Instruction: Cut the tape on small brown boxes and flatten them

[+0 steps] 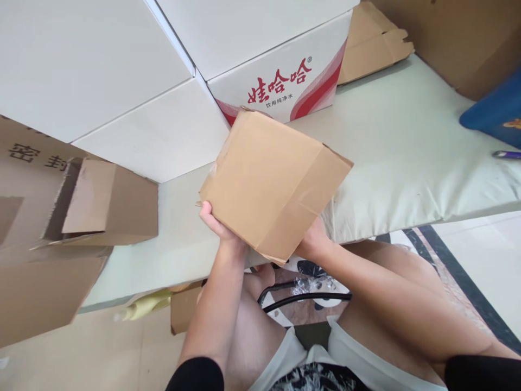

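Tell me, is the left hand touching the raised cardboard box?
Touching. The head view shows the left hand against the raised cardboard box, one digit pressed at its lower-left edge with no visible gap.

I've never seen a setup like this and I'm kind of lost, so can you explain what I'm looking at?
There's no machine here, just a person's two bare hands. The single picture comes from a camera worn on the head, looking forward and down. The left hand holds a brown cardboard box, tilted; the right hand is at its near side, fingers hidden behind it. On the pale green surface beyond are white boxes, one with red lettering, plus an open carton on the left and a blue object on the right.
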A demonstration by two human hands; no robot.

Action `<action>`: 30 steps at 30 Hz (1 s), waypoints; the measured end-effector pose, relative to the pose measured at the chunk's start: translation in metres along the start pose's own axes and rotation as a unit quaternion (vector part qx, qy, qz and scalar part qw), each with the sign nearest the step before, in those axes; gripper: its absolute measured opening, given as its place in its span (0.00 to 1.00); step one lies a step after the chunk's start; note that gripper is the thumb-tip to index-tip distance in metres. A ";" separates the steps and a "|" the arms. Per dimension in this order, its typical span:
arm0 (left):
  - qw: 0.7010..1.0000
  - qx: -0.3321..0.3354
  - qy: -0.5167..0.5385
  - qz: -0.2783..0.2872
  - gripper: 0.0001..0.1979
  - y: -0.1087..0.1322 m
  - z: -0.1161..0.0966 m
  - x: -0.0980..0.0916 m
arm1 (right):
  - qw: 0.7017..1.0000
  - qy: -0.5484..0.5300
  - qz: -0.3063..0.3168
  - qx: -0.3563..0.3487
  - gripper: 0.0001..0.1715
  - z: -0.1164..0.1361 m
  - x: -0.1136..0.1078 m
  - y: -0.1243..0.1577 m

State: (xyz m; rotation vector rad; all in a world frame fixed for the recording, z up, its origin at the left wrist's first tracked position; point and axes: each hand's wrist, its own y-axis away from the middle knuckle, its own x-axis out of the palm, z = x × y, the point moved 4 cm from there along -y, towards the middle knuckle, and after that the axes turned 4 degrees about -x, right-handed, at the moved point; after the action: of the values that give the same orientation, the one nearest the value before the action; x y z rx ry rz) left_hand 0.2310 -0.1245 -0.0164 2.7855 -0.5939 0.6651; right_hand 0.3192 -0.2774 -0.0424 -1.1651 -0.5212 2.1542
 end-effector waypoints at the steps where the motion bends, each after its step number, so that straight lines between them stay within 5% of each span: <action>1: 1.000 -0.003 0.009 -0.002 0.25 -0.001 -0.001 -0.001 | 1.000 0.019 -0.002 -0.020 0.07 0.003 -0.001 0.000; 8: 0.999 -0.032 0.032 -0.025 0.23 -0.011 -0.011 -0.012 | 0.982 -0.010 0.072 -0.175 0.10 0.026 -0.011 -0.006; 11: 0.999 -0.034 0.018 -0.003 0.23 -0.013 -0.018 -0.016 | 0.978 -0.079 0.078 -0.177 0.13 0.027 -0.020 -0.010; 15: 0.999 -0.045 0.005 0.010 0.22 -0.013 -0.026 -0.021 | 0.992 -0.066 -0.099 -0.043 0.13 0.001 -0.052 -0.019; 19: 0.993 -0.102 0.037 0.036 0.23 -0.012 -0.030 -0.020 | 0.958 -0.005 -0.221 0.181 0.03 -0.049 -0.076 -0.017; 24: 0.981 -0.166 0.052 0.089 0.26 -0.009 -0.029 -0.017 | 0.876 -0.217 -0.134 0.408 0.25 -0.099 -0.076 -0.008; 27: 0.972 -0.191 0.068 0.120 0.27 -0.006 -0.025 -0.018 | 0.806 -0.370 -0.022 0.461 0.32 -0.098 -0.077 -0.005; 30: 0.972 -0.183 0.044 0.144 0.28 -0.003 -0.022 -0.020 | 0.749 -0.484 -0.001 0.453 0.34 -0.090 -0.086 -0.005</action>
State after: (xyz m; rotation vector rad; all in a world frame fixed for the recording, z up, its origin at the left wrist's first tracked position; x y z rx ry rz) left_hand 0.2078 -0.1087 -0.0073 2.3384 -1.0027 0.6528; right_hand 0.4324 -0.3289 -0.0362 0.5374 0.1820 2.3807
